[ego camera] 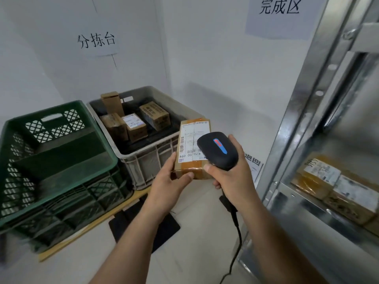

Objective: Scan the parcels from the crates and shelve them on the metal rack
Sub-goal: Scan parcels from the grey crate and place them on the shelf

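White walls (215, 58) close the corner beyond both hands. My left hand (170, 181) grips the taped parcel (190, 165) by its near end, label (187, 140) up; my right hand (231, 177) is wrapped round the scanner (217, 149), poised over that label. Scanning is the step, I judge; next it goes right of my hands, onto the metal rack (307, 111).

L hand (172, 181) grips a taped cardboard parcel (191, 171) by its near end, label up w/ barcode showing. R hand (231, 179) is just right of it, wrapped round a black scanner (217, 150) whose head sits over the label's near corner. The cable (236, 238) drops below the R wrist. Beyond L hand: grey crate (147, 162) w/ several small boxes (134, 125). Green crate (61, 160) is further left. Right of R hand: metal rack (297, 119), labelled parcels (338, 191) on its shelf.
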A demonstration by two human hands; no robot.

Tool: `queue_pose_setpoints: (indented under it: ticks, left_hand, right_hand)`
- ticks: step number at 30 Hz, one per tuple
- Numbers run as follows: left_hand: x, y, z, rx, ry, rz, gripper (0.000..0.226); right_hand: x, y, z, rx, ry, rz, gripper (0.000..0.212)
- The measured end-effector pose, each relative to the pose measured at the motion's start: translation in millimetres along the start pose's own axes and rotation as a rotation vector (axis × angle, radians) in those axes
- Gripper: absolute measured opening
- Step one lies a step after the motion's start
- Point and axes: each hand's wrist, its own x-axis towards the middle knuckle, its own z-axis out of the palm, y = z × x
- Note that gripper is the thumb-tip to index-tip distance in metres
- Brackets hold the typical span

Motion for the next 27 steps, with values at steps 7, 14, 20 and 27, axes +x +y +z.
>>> queue_pose_setpoints:
  ticks: [7, 14, 20, 27]
  left_hand:
    - [-42, 7, 17, 0.132, -0.072, 0.145, 0.061]
    - [-100, 4, 29, 0.089, -0.244, 0.165, 0.059]
    - [-149, 4, 43, 0.056, -0.38, 0.171, 0.056]
    - [-196, 28, 83, 0.026, -0.521, 0.273, 0.049]
  right_hand:
    - [-63, 7, -21, -0.035, 0.121, 0.038, 0.096]
    - [-152, -2, -33, -0.077, 0.279, 0.05, 0.091]
    - [-224, -8, -46, -0.108, 0.418, 0.086, 0.097]
    - [-292, -28, -88, -0.114, 0.579, 0.065, 0.096]
